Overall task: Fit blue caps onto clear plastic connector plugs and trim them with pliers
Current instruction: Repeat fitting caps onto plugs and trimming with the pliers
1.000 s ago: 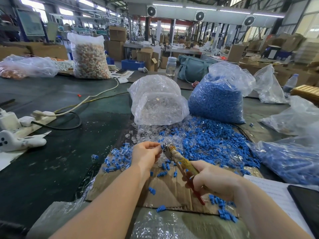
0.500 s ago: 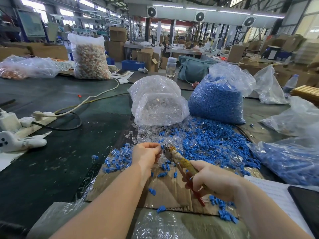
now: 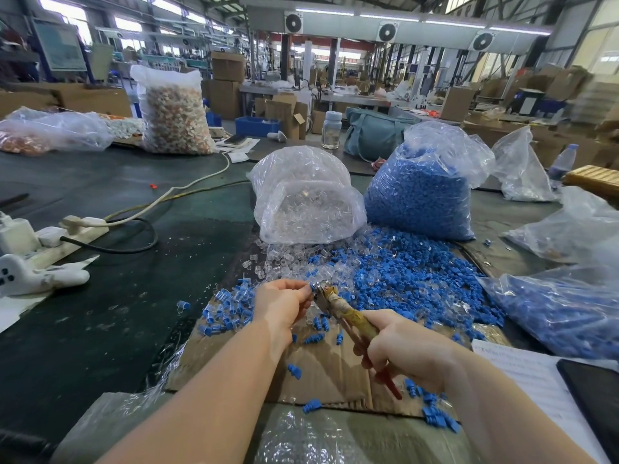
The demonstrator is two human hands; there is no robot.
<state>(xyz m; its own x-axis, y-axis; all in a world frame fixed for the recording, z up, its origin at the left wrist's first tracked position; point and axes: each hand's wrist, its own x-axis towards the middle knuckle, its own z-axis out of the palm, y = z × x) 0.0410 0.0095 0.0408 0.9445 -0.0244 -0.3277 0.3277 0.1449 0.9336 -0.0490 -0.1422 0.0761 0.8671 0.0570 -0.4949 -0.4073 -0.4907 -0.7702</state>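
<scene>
Two big bags, one of clear plugs (image 3: 306,202) and one of blue caps (image 3: 418,195), stand behind a loose spill on the cardboard (image 3: 328,370). The right hand (image 3: 405,349) is wrapped round the pliers (image 3: 345,311); the left hand (image 3: 284,303) pinches a capped plug (image 3: 314,287) at the tool's tip. Best keep the piece square in the jaws and squeeze briefly

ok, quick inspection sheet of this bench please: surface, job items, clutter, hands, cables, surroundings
Surface: dark table, cardboard sheet under the work.
Job's things: loose blue caps, clear plugs; bag of each behind.
Clutter: white game controller, water bottle.
Grippers: left hand pinches a small part at the pliers' tip; right hand grips pliers.
Cables: power strip, white and black leads.
Surroundings: factory hall, cartons, wall fans.
</scene>
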